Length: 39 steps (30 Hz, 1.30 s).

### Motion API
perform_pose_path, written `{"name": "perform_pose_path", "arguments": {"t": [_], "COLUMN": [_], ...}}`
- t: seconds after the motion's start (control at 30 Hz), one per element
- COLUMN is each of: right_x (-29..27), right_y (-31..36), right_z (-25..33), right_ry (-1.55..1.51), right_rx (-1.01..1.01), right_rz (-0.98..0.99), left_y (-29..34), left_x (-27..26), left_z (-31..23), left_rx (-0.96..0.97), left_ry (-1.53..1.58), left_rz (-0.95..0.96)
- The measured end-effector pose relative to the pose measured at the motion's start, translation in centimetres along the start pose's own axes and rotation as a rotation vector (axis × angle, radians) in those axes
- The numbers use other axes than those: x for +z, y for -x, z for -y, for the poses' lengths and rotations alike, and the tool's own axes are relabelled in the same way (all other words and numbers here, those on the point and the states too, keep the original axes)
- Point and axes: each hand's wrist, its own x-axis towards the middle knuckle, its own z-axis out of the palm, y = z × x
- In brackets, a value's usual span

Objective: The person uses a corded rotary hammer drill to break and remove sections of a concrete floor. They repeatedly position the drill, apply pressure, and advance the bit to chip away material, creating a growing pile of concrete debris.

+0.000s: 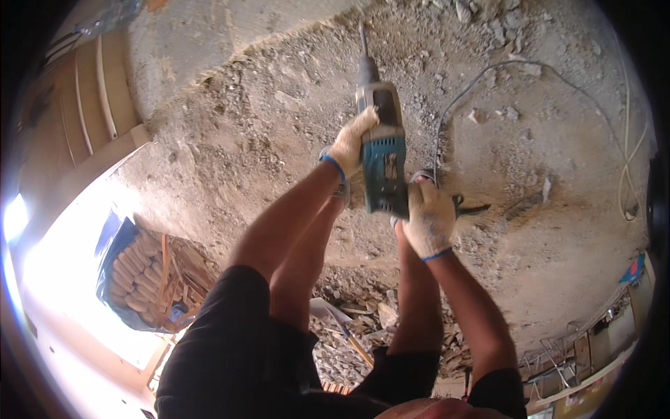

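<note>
Gloved grip (427, 216) holds boxy teal hammer drill (382, 157)

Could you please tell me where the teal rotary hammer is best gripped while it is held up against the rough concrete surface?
Grip the teal rotary hammer at two places, as shown: the rear handle, from behind, where the right hand wraps it, and the body near the front, from the left side, where the left hand clasps it. The long body and the bit pointing away probably call for that steadying second hold.

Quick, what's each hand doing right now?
Left hand: closed on the teal power drill, at its body.
Right hand: closed on the drill's rear grip.
</note>
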Motion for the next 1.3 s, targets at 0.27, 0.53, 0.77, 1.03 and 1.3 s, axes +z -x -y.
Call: {"name": "perform_pose_path", "arguments": {"t": [0.27,0.53,0.77,1.03,1.3], "right_x": [9.4,15.9,15.4,12.9,3.7], "right_y": [-4.8,-3.8,-4.1,-3.4,-6.3], "right_z": [-5.1,-6.8,-6.3,-7.4,-11.6], "right_ry": [0.043,-0.016,-0.067,-0.121,-0.238], "right_rx": [0.007,-0.022,-0.013,0.005,0.027], "right_rz": [0.095,-0.068,-0.074,-0.15,-0.243], "left_y": [-9.9,-13.1,-13.5,-12.2,-11.1], "left_x": [-5.5,-10.4,-9.8,-8.7,-9.5], "left_z": [-1.8,1.0,0.7,1.6,1.5], "left_rx": [-0.013,0.06,0.07,0.133,0.835], "left_ry": [-0.092,-0.138,-0.171,0.01,-1.51], "left_rz": [0.089,0.122,0.104,0.288,-0.695]}}
